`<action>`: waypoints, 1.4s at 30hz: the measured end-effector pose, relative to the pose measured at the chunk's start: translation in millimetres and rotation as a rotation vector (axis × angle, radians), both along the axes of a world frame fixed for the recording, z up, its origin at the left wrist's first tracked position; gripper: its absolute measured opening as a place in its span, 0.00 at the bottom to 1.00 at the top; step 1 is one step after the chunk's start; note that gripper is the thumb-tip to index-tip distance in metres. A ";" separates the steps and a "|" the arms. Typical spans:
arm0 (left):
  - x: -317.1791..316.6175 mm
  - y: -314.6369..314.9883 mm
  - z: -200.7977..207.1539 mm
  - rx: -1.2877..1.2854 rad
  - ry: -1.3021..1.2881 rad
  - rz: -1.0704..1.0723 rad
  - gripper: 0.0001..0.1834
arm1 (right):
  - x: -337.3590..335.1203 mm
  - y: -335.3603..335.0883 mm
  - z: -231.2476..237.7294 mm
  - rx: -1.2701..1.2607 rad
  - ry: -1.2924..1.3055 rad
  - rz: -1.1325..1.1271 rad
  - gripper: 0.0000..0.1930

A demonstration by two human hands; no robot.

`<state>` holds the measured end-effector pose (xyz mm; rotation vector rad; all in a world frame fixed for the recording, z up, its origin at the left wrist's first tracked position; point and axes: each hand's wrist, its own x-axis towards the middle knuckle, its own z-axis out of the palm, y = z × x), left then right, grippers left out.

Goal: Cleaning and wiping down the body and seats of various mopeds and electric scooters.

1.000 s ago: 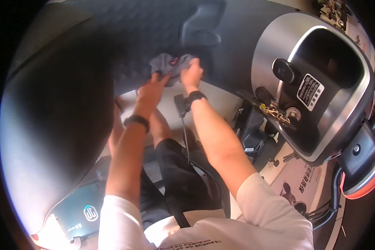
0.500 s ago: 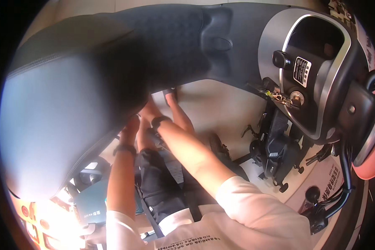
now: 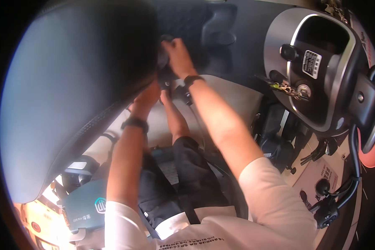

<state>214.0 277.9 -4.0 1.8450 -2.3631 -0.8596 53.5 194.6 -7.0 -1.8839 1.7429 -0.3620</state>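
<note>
A scooter with a large dark seat stands in front of me. Just off the seat's front end, above the dark footboard, my right hand is closed, its fingers curled over a dark grey piece whose kind I cannot make out. My left hand reaches up under the near edge of the seat. Its fingers are hidden by the seat. Both wrists wear dark bands.
To the right rises the scooter's front panel, with keys hanging from its lock and a black hook. A handlebar lever and black cables lie beyond. A teal box sits at lower left.
My right hand has come up from below the seat edge to the seat's front end and now grips a dark piece. My left hand moved slightly up and right. The view shifted.
</note>
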 end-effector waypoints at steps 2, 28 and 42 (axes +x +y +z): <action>-16.6 -40.1 19.4 0.218 0.019 0.002 0.33 | -17.7 -0.5 -1.9 0.020 0.062 -0.041 0.17; -16.9 -44.4 -12.1 -0.020 0.072 0.141 0.26 | -42.4 14.0 13.1 0.205 0.346 0.202 0.09; 41.9 19.5 -25.1 0.156 0.189 0.222 0.18 | 77.8 99.8 19.1 0.405 0.098 0.181 0.16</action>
